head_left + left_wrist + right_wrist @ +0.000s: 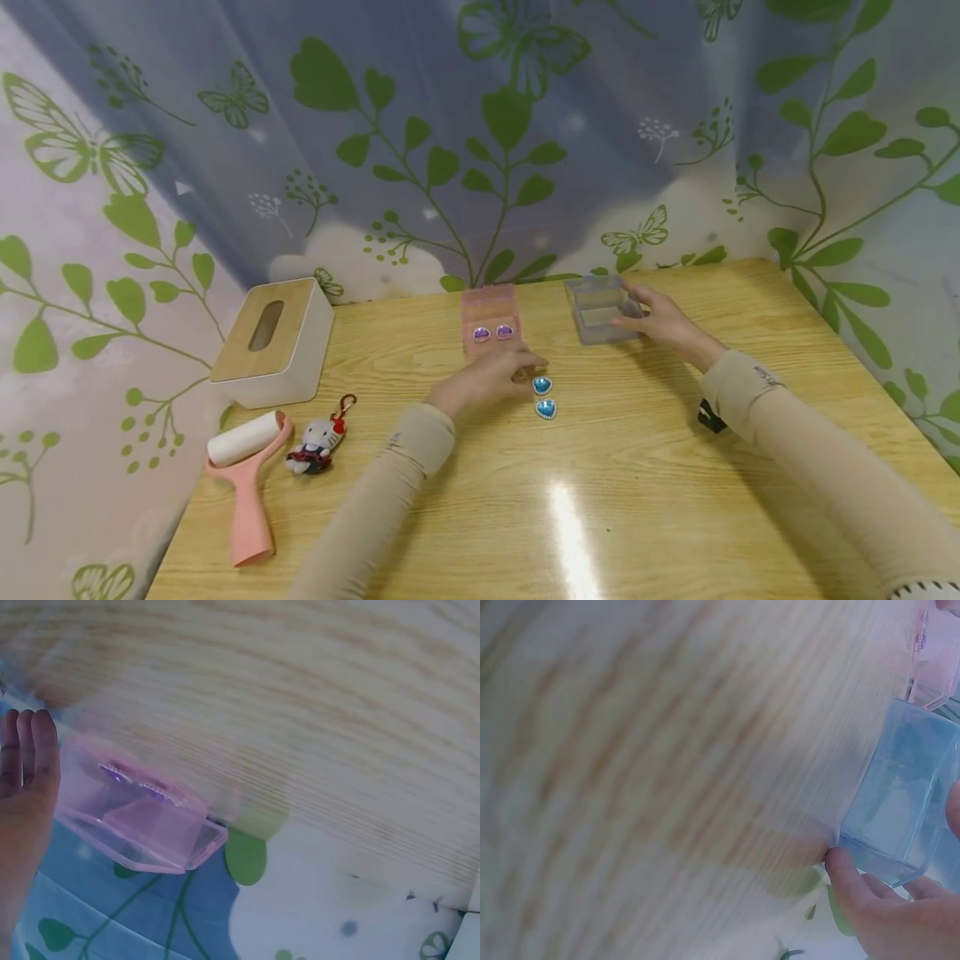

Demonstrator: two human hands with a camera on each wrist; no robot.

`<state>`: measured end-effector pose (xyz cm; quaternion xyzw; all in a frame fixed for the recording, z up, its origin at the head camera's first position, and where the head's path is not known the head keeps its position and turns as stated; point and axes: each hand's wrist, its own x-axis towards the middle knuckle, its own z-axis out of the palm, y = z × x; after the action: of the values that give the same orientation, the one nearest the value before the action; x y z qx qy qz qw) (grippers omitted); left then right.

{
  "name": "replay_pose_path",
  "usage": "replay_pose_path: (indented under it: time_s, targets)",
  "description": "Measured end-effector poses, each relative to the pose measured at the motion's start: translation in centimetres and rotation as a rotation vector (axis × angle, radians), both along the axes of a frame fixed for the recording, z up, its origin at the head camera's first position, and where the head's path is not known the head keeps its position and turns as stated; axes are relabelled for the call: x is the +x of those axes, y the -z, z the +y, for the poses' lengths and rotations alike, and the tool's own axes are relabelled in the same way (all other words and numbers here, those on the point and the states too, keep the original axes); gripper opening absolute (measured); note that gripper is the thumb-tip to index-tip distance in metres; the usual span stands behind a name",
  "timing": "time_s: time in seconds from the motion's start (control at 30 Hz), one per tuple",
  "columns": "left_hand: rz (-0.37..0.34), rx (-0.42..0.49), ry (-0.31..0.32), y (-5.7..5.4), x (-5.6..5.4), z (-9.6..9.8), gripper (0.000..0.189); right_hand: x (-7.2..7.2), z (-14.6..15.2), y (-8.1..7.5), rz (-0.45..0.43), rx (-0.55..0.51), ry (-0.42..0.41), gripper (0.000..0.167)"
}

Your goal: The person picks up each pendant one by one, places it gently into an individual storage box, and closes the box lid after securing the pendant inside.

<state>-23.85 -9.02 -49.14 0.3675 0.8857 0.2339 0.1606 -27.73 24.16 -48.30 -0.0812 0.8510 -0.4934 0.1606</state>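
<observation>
My left hand (487, 379) reaches over the table just in front of a small pink see-through box (491, 308), its fingers extended in the left wrist view. Two purple gem pieces (505, 332) with pale rims show at the pink box. By the left fingertips lie two blue heart-shaped gem pieces (546, 408) with sparkling rims, one before the other. Whether the fingers touch the nearer one, I cannot tell. My right hand (663, 321) grips the right side of a clear bluish box (892, 791), thumb at one side and fingers at the other. The box stands open-topped on the table.
A white tissue box (273, 342) with a wooden lid stands at the back left. In front of it are a pink-handled lint roller (247, 492) and a plush cat keychain (317, 442). A small black object (711, 417) lies partly behind the right sleeve. Patterned curtain (420, 167) borders the table.
</observation>
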Motion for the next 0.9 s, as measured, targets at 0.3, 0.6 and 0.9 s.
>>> replay_pose_path:
  time_s: [0.3,0.6,0.9]
  targets:
    - [0.171,-0.151,0.05,0.4,0.6,1.2,0.046,0.3,-0.1,-0.2,0.001,0.004,-0.003,0.085]
    - [0.276,-0.217,0.054,0.4,0.4,1.7,0.035,0.3,-0.2,-0.6,0.004,0.004,0.005,0.085]
    - [0.223,-0.11,-0.046,0.3,0.7,1.9,0.029,0.3,-0.1,-0.2,0.006,0.002,0.021,0.085]
